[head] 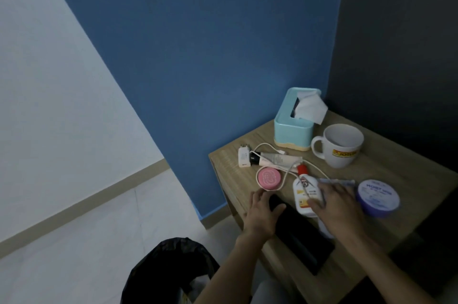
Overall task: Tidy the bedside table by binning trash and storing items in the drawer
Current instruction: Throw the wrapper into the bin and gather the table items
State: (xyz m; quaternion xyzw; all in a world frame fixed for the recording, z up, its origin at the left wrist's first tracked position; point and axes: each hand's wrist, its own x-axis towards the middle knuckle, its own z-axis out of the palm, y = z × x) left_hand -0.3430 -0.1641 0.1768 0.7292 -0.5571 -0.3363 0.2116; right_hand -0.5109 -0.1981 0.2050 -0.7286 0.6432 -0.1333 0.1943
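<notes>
On the wooden bedside table (386, 172) lie a long black flat object (302, 236), a white lotion bottle with a red cap (303, 192), a pink round compact (269, 178), a cream tube (275, 158) and a white charger with its cable (244, 156). My left hand (262, 214) rests on the near end of the black object, thumb over it. My right hand (334, 207) lies on the lower part of the white bottle, fingers spread over it. I cannot see whether either hand has a firm hold.
A teal tissue box (292, 127) and a white mug (339, 145) stand at the back of the table. A purple round tub (378, 197) sits right of my right hand. A bin lined with a black bag (171, 269) stands on the floor, lower left.
</notes>
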